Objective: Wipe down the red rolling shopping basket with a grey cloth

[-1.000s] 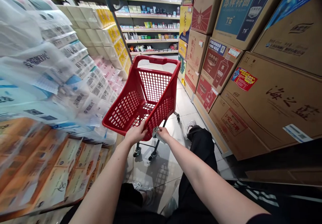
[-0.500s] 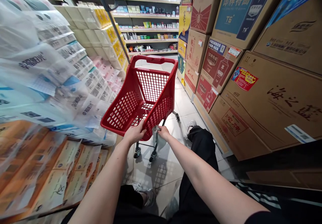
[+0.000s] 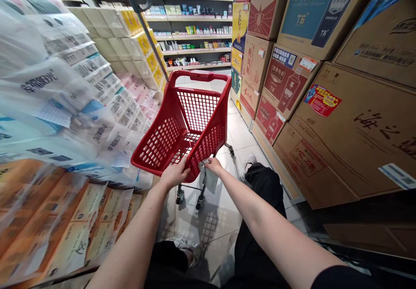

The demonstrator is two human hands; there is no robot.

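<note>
A red plastic shopping cart (image 3: 169, 126) stands on the tiled aisle floor in front of me, its mesh basket empty. My left hand (image 3: 175, 173) grips the near rim of the cart, fingers curled over the edge. My right hand (image 3: 213, 166) is closed on a small grey cloth (image 3: 208, 179) and holds it against the cart's near right corner, with the cloth hanging down below the hand.
Stacked packs of tissue and paper goods (image 3: 65, 107) line the left side. Large cardboard boxes (image 3: 341, 120) are piled along the right. Shelves of small goods (image 3: 195, 33) close the aisle's far end. My legs in black trousers (image 3: 256, 211) stand on the floor.
The grey cloth has come lower and more into view under my right hand. The cart and my left hand have barely moved; the view has shifted slightly.
</note>
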